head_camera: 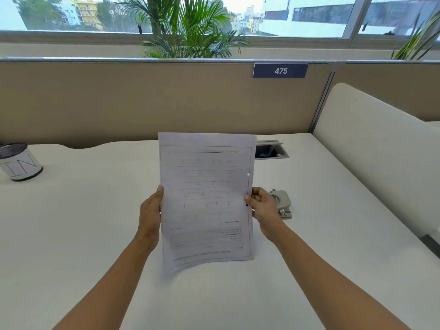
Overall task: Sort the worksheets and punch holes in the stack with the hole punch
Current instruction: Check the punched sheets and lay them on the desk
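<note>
Grip: the left hand [151,210] and the right hand [262,206] each pinched one side edge of the worksheets [206,198], which stood upright at mid-frame.
Punch: the hole punch [282,202] sat on the desk [95,222] right of centre, just behind the right hand.
Risk: pinched only at the edges, the sheets could probably slip out of line, and the holes would then mismatch.

Your white desk [83,222] carries a grey hole punch [282,203] on your right, a mesh pen cup [19,163] with a white wrap at the far left, and an open cable hatch [271,150] set into its back edge.
</note>
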Tool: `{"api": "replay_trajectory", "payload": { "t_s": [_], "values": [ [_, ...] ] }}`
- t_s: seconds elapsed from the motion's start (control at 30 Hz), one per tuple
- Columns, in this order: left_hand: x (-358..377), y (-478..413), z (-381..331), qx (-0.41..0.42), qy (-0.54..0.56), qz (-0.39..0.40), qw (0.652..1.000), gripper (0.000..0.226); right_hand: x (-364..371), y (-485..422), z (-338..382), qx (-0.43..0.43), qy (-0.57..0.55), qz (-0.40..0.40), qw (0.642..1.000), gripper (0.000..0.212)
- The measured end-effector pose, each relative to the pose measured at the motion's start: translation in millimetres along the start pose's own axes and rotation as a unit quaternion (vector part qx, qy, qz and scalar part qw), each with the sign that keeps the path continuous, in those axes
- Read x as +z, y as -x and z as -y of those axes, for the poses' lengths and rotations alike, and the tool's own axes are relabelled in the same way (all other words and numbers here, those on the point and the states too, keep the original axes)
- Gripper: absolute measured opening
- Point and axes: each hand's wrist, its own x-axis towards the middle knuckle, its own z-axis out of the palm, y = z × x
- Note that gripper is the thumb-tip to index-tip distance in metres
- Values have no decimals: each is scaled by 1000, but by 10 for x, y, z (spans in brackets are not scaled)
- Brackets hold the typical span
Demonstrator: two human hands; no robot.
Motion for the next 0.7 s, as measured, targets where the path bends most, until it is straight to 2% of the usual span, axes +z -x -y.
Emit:
{"api": "replay_trajectory", "payload": {
  "t_s": [0.1,0.2,0.33,0.5,0.7],
  "values": [
    [-29,57,-62,-2,2,32,999,24,27,83,60,-28,11,-13,999,15],
    [-39,105,-117,7,20,27,999,13,51,160,124,-50,10,-20,998,13],
    [-15,179,-178,29,48,26,998,11,87,271,193,-80,12,-9,997,9],
    [8,275,-191,63,30,8,998,10,128,413,196,-105,8,17,994,9],
    [-41,369,-148,45,28,9,999,12,171,517,198,-117,30,33,992,16]
  ]
}}
